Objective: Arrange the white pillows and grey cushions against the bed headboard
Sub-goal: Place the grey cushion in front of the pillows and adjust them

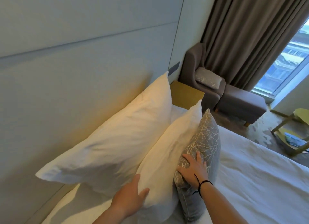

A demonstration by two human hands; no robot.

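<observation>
Two white pillows leaned in a row at the head of the bed (250,182): the back pillow (113,140) rested against the headboard (75,90), and the front pillow (168,150) stood propped against it. A grey cushion (204,140) with a pale branching pattern stood on edge just in front of the second pillow, touching it. The left hand (132,198) lay on the near lower end of the front pillow, its fingers straight and slightly spread, pressing rather than gripping. The right hand (194,170) lay flat on the face of the cushion with fingers apart, pushing it toward the pillows; a dark cord circled that wrist. A second grey cushion (208,80) sat well apart on the armchair (194,65) by the curtain (250,31). Everything here looked light and very soft: the pillow cases creased and sagged under their own weight, and the cushion dented beneath the palm, so none of it would likely hold a shape unaided. The cushion seemed a bit firmer and likely to tip forward if let go. The best hold would probably be at a corner or along the top seam, pinching a good fold of cloth, or flat palms on both faces to square it up.
</observation>
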